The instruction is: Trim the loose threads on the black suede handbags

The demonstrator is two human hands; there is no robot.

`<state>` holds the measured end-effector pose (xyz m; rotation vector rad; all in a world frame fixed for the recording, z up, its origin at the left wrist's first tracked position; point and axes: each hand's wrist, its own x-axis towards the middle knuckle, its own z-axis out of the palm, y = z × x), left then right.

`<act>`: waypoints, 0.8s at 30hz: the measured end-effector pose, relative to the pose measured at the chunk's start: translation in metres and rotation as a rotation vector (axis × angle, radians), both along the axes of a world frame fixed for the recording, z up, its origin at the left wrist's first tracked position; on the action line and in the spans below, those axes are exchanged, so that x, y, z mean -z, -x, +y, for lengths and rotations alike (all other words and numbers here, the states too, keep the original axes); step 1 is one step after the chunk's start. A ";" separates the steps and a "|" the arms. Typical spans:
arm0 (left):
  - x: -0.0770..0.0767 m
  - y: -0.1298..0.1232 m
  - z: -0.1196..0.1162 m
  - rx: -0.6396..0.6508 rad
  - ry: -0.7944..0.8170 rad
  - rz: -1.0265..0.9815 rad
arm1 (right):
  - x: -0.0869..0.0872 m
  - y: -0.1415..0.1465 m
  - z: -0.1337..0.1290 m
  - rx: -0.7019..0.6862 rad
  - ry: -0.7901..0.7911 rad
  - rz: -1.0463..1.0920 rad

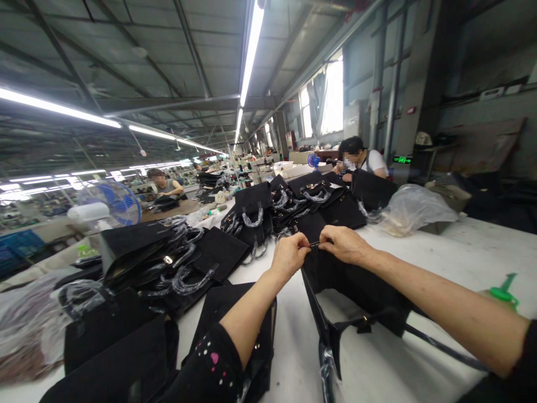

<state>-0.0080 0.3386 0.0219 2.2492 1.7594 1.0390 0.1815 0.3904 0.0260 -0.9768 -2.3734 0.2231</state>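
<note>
A black bag (pixel 356 285) stands open on the white table in front of me, its upper edge between my hands. My left hand (pixel 290 254) pinches the edge at the bag's far left corner. Close beside it, my right hand (pixel 344 244) pinches the same edge, with a short dark strip showing between the fingertips. A small gold-coloured fitting shows on the bag's near side. One plastic-wrapped handle hangs at its lower left. The other black bags lie to the left of my left forearm and beyond my hands.
Piled black bags (pixel 218 254) cover the left and far parts of the white table (pixel 474 246). A clear plastic bag (pixel 415 208) and a green-capped bottle (pixel 503 296) are on the right. A blue fan (pixel 111 202) stands left. Two people (pixel 373 161) (pixel 168 187) sit farther off.
</note>
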 end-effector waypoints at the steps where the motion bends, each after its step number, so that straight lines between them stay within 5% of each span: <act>1: 0.000 0.000 0.000 0.000 -0.001 0.000 | 0.000 0.000 0.000 0.009 -0.001 0.002; 12: 0.006 0.005 0.009 -0.016 0.081 -0.060 | 0.007 0.005 0.009 -0.015 0.073 0.067; 24: -0.013 -0.002 0.011 0.007 0.174 0.036 | 0.002 0.009 -0.003 -0.021 0.136 0.174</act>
